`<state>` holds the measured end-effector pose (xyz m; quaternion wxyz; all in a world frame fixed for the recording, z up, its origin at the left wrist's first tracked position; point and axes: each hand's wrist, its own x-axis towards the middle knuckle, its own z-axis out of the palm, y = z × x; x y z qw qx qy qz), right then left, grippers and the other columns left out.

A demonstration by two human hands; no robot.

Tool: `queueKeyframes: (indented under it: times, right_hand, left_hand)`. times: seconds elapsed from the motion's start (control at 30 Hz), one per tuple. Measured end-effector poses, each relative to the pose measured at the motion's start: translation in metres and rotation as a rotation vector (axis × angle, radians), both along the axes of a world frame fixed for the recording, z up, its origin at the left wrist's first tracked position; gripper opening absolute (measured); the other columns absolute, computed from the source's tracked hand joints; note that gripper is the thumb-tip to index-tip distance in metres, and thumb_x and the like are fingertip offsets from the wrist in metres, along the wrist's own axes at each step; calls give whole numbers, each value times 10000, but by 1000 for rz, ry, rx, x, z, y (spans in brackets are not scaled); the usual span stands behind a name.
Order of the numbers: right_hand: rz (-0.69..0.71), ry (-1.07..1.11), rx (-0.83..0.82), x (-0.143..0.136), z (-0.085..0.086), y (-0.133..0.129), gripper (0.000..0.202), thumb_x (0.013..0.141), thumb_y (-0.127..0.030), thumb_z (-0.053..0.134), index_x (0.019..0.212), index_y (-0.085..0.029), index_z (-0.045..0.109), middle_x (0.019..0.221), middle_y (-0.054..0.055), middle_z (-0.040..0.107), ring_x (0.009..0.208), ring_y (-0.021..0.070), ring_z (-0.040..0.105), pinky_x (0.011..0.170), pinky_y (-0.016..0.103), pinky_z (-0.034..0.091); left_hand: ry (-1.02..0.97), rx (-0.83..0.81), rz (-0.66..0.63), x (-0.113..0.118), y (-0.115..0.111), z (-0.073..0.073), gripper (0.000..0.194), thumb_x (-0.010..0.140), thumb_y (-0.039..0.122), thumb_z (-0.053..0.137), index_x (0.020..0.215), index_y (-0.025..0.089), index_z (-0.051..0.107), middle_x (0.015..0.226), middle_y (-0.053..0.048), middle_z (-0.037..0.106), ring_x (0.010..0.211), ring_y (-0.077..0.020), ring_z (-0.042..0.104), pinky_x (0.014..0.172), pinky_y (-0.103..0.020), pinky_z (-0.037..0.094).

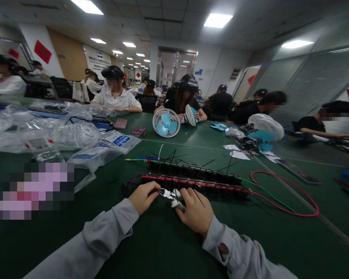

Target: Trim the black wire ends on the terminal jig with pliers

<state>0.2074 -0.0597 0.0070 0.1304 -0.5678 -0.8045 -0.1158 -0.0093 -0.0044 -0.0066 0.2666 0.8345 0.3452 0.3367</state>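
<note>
Crumpled, glossy clear plastic bags (66, 131) sprawl toward the far edge of the green bench (151, 248) at left. Here's the left hand (144, 197), knuckles up, thumb and fingertip at the dark tip of white-handled pliers (167, 194); whether they pinch anything, I can't tell. Just beyond, two long wire bundles (177, 179) run roughly parallel to that edge, bristly with black ties (229, 193). The right hand (197, 211) wraps the pliers' handles, wrist bent inward; a smooth red cable (318, 211) loops out rightward.
</note>
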Motion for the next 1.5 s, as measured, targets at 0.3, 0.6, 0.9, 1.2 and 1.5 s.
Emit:
queueKeyframes:
  times: [0.3,0.6,0.9,1.2,1.5]
  right_hand:
    - [-15,-15,-12,-1,3,-1,284,728,-377,547,942,-195,512,856,45,564,782,175,508,703,271,325]
    - [-7,-12,-5,-2,5,-2,272,732,-360,543,945,-195,510,873,52,565,795,179,517,717,277,339]
    - [35,51,90,2,-9,-1,353,709,-318,542,1008,-146,466,904,75,559,840,203,506,769,314,366]
    - [39,-15,98,2,-4,-2,204,709,-332,572,822,-190,479,914,65,524,843,199,481,776,328,352]
    - [48,-3,53,1,1,-1,257,703,-323,583,886,-180,475,952,74,510,908,219,474,827,354,339]
  left_hand:
    - [10,-2,8,0,0,1,130,845,151,466,900,156,584,862,-44,634,814,-175,591,760,-292,463]
    - [26,4,10,0,0,0,130,837,134,464,893,161,578,860,-45,630,809,-180,590,759,-298,466]
    - [24,2,14,0,-1,-1,124,842,126,460,909,157,560,865,-43,612,821,-179,580,765,-302,456]
    - [-16,-16,7,0,0,-3,122,835,125,464,915,160,549,857,-36,609,805,-174,583,759,-303,464]
    - [-40,-55,-5,-1,0,-2,140,822,111,468,924,159,551,862,-42,615,795,-172,580,766,-308,477]
